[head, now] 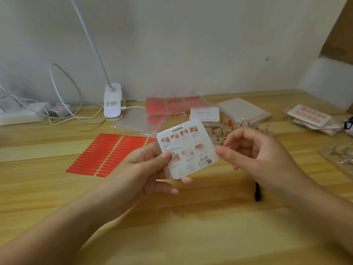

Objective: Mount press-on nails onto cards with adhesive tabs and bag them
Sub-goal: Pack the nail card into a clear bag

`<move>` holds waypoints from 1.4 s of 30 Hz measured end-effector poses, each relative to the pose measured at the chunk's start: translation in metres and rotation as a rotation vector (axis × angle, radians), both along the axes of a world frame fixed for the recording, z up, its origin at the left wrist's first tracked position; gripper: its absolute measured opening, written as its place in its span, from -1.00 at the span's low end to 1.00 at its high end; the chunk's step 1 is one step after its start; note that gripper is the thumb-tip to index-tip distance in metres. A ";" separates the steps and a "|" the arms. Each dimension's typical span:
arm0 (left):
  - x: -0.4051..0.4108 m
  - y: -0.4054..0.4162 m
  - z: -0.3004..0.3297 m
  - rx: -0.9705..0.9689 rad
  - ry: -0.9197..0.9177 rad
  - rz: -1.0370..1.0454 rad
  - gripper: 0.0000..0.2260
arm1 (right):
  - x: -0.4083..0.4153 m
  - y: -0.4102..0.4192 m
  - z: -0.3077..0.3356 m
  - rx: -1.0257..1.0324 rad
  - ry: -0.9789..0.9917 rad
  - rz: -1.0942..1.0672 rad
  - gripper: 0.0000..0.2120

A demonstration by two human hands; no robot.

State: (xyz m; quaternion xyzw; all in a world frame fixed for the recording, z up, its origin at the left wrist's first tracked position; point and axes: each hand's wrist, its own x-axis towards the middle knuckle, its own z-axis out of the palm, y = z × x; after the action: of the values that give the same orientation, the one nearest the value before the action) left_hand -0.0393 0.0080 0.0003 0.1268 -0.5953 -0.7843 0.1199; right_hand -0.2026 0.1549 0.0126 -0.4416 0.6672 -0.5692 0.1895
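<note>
Head view — both hands' fingers pinch the bagged card (188, 148) — left hand (147, 169), right hand (254, 150).

Bare table (210, 226) near; nail stands (225, 131) probably crowd behind.

Table (191, 217) pale wood, matt grain. Card (188, 148) printed paper in glossy clear plastic bag. Adhesive tabs (103, 153) red, smooth (slight sheen). Nail stands (221, 132) shiny metal.

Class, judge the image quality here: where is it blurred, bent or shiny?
Head view: soft throughout; the right hand smears with motion; the wide lens bows the table edge; the bagged card shows faint sheen, its small print unreadable.
</note>
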 end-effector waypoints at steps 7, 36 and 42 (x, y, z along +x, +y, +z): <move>-0.003 0.008 0.002 0.028 -0.013 -0.057 -0.74 | -0.001 0.001 0.002 0.061 -0.029 0.127 -0.80; -0.002 0.011 0.007 -0.282 -0.215 0.128 -0.83 | 0.004 0.000 -0.008 -0.040 -0.103 -0.035 -0.80; -0.001 0.008 0.010 -0.250 -0.192 0.099 -0.87 | 0.003 0.000 -0.005 -0.032 -0.095 -0.051 -0.79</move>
State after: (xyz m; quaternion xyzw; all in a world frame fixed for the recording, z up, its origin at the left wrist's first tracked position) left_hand -0.0403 0.0164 0.0104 0.2145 -0.6900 -0.6815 0.1157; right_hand -0.1993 0.1545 0.0072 -0.4000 0.6592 -0.6048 0.1993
